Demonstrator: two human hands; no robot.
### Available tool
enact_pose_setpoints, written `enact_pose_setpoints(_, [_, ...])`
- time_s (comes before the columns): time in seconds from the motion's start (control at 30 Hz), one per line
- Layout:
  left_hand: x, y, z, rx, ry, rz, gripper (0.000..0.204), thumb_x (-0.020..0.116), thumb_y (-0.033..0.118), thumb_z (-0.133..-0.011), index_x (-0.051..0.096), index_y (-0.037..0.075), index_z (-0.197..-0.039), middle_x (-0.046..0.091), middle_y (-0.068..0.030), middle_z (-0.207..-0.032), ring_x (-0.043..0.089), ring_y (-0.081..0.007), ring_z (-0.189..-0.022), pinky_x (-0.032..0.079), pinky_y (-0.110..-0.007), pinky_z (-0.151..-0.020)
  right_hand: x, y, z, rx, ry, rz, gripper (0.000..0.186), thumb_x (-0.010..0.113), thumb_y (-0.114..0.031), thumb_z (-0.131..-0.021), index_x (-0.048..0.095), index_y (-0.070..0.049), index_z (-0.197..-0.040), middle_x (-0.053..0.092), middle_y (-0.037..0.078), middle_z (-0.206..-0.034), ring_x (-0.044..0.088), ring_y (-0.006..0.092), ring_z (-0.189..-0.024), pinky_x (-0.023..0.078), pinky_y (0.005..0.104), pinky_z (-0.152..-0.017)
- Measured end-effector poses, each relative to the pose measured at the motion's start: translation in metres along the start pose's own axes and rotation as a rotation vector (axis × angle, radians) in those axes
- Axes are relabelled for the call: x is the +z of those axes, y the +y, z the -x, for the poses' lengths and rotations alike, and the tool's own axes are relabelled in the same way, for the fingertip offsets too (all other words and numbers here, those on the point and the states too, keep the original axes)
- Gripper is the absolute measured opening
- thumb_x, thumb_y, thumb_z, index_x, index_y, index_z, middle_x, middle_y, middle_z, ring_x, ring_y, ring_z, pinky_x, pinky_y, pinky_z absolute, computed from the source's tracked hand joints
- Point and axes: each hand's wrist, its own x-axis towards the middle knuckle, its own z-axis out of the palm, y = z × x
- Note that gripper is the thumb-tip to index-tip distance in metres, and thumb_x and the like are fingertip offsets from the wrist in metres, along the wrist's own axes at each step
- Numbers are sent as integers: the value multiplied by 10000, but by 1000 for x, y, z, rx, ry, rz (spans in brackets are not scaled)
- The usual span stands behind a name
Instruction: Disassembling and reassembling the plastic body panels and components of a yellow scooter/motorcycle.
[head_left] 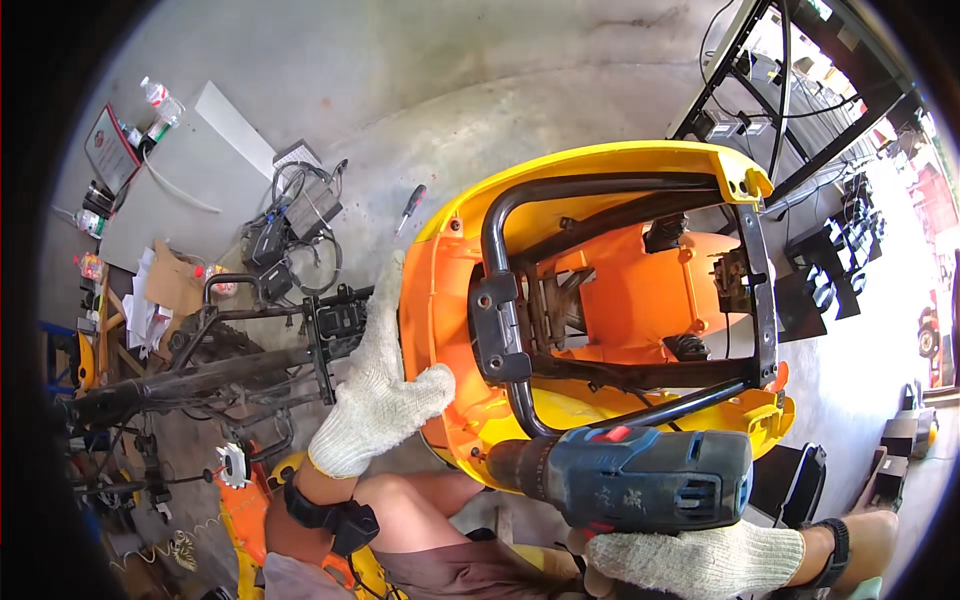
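"Yellow and orange plastic, one big shell (430,300). Where is it?"

"Right before me, open side facing up at me. Concrete floor (375,225) beyond; a screwdriver (413,203) lies there, near the far left corner."

"Hands?"

"Apart, both gloved. Left hand (375,395) clasped on the shell's left end, thumb over the orange face, fingers straight along the outer side. Right hand (700,560) closed round a blue-and-black drill (650,485), its chuck (520,468) over the near rim."

"How far along?"

"Part-way, I judge. Black tube frame (495,225) already sits inside the shell. Work at the near rim seems to be in hand, so I'd call that unfinished. Bit tip hidden; can't tell whether a screw is going in or coming out."

"Looks?"

"Smooth moulding. Yellow down both long sides, orange at the left end; rounded orange bulge in the middle. Dark bracket (500,330) on the frame, two holes showing."
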Motion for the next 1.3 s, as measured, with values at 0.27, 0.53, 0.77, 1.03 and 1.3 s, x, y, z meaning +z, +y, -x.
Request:
enact_pose_setpoints(0.27, [3, 1, 1, -65, 41, 107, 959, 521, 6, -657, 156, 18, -1544, 305, -112, -1526, 284, -200, -1423, 218, -350, -1172, 4, 7, 1, 190, 18, -232, 242, 624, -172, -948, 596, -47, -1154, 645, 53, -806, 613, 151, -672, 518, 286, -606])
enact_pose_setpoints(0.53, [5, 4, 1, -67, 50, 170, 966, 511, -18, -652, 151, 23, -1547, 303, -111, -1528, 272, -198, -1434, 213, -341, -1171, 9, 12, 0, 174, 103, -345, 171, 643, -197, -943, 614, -40, -1004, 659, 75, -761, 624, 171, -617, 523, 293, -569])
enact_pose_setpoints(0.77, [5, 8, 1, -77, 30, 198, 966, 567, 45, -680, 145, 20, -1549, 299, -108, -1532, 269, -196, -1432, 208, -346, -1173, 8, 13, -1, 76, 93, -303, 181, 628, -187, -950, 595, -50, -1064, 646, 69, -770, 620, 170, -630, 528, 303, -578])
enact_pose_setpoints(1.03, [4, 5, 2, -57, 49, 131, 974, 542, 14, -657, 145, 13, -1547, 288, -118, -1540, 261, -201, -1437, 197, -347, -1177, 7, 16, -2, 72, 76, -280, 224, 643, -172, -938, 574, -55, -1117, 643, 65, -794, 617, 162, -651, 523, 300, -593])
enact_pose_setpoints(1.3, [2, -6, -1, 51, 71, -24, 957, 518, -3, -655, 159, 12, -1542, 299, -117, -1530, 263, -205, -1437, 200, -350, -1177, 10, 16, -4, -3, 76, -271, 222, 635, -155, -939, 565, -52, -1122, 641, 68, -795, 615, 163, -649, 525, 303, -598])
